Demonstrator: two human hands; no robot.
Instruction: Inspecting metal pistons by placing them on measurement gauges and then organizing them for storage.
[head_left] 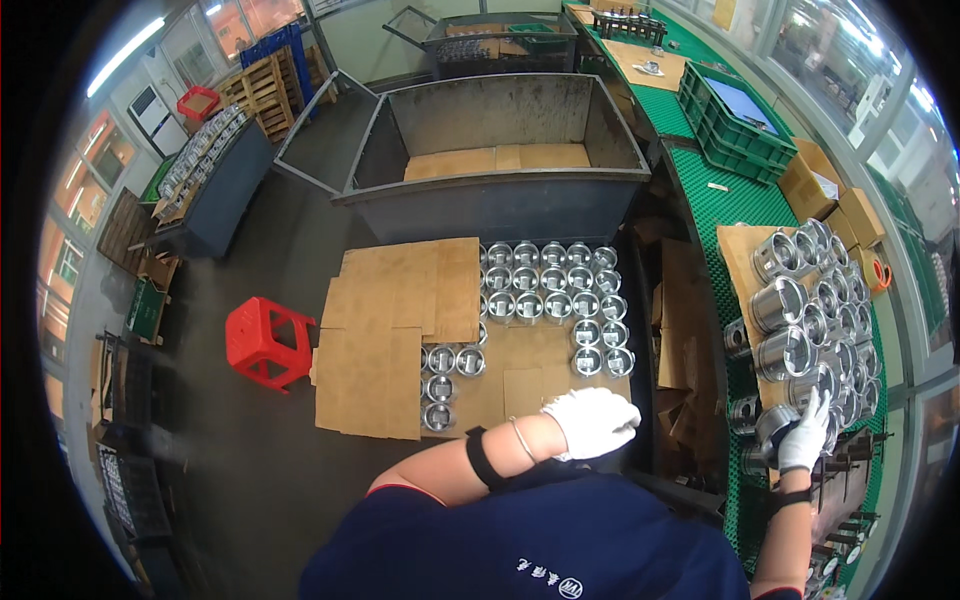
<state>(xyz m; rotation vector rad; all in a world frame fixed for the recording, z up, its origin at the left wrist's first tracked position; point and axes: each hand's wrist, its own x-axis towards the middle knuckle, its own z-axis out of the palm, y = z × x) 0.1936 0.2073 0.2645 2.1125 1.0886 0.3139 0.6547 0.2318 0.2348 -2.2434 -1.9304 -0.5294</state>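
My right hand (804, 440), in a white glove, is at the near end of the bench on the right. Its fingers close on a silver metal piston (774, 424), and other pistons (783, 352) stand and lie close beyond it. My left hand (592, 422), also gloved in white, hangs above the near right part of a cardboard sheet (510, 385) in the bin before me. Its fingers are curled together, and whatever they hold is hidden. Rows of pistons (527, 280) stand on that sheet, partly covered by overlapping cardboard (385, 340) on the left.
Beyond the pistons stands a grey metal cart (500, 195) with cardboard inside. Green matting (715, 200) covers the right bench, which carries a green crate (735, 125), cardboard boxes (808, 180) and dial gauges on stands near me. A red stool (268, 342) stands on the floor at left.
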